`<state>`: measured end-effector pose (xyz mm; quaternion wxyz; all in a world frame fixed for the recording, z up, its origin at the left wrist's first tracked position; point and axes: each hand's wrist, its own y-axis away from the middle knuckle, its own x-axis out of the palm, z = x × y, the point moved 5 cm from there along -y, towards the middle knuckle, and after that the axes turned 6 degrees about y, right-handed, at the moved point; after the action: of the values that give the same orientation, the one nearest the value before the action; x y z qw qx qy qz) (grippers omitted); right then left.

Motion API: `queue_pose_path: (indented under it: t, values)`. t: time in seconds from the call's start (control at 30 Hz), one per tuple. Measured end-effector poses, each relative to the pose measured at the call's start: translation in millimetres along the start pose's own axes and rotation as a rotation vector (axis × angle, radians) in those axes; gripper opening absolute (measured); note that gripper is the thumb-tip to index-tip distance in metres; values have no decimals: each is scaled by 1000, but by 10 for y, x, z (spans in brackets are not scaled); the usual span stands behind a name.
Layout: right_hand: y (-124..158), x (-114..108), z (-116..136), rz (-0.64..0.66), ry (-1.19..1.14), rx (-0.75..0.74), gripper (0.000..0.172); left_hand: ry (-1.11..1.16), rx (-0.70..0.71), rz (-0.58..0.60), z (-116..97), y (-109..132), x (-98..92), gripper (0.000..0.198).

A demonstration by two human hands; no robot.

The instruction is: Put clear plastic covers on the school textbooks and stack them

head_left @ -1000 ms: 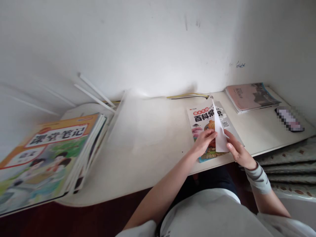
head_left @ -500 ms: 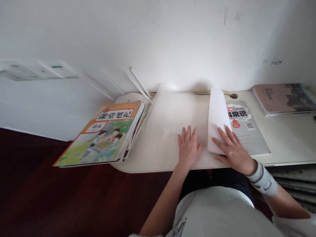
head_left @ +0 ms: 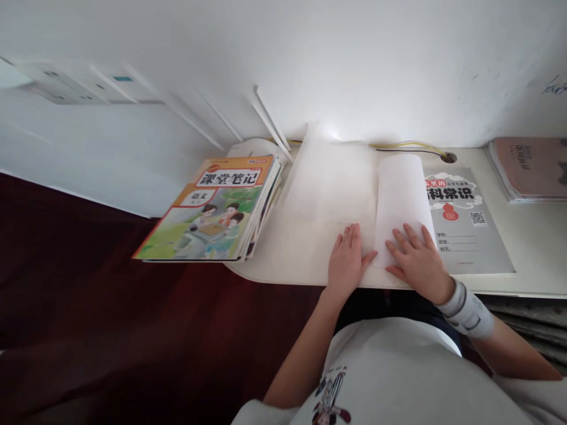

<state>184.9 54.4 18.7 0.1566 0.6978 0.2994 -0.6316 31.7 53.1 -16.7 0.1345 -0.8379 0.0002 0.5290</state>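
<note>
A grey booklet (head_left: 481,245) with black and red lettering lies flat on the desk. Over its left part rests a folded-over white sheet (head_left: 401,200). My right hand (head_left: 419,262) is open, fingers spread on this sheet's lower part near the booklet. My left hand (head_left: 348,260) lies flat and open just left of the white sheet, fingertips at the near edge of a translucent sheet (head_left: 332,183). That sheet spreads over the desk and its far left corner rises toward the wall. Neither hand grips anything.
A stack of books with an orange and green cover (head_left: 208,206) overhangs the desk's left end. Pink-covered books (head_left: 534,168) lie at the right. A yellow cable (head_left: 403,144) runs along the wall to a round desk hole (head_left: 449,157). White rods (head_left: 270,121) lean behind the stack.
My view has shifted, so the desk sits further right and higher. The white sheet now lies flatter and wider, and more of the booklet's title shows. My right hand stays on the sheet.
</note>
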Motion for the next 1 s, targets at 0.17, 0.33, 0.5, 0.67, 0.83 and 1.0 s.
queue_pose_path:
  t: [0.17,0.33,0.5,0.67,0.83,1.0]
  values:
    - [8,14,10,7,11,1,48,72,-12,-9,-34,12,-45,66]
    - [13,13,55,-11,12,-6,46,166,-93,-50,-48,46,-70,66]
    - [-1,-21,90,-7,-14,-11,46,224,-144,-116,11,119,-76,54]
    - [-15,-28,92,2,-43,-52,47,151,-66,-171,-19,113,-130,47]
    - [-24,-8,111,13,-42,-74,54,-11,-39,-64,-76,-30,-69,58]
    - [-20,-6,142,20,-31,-73,59,-21,-38,-3,-71,-77,14,57]
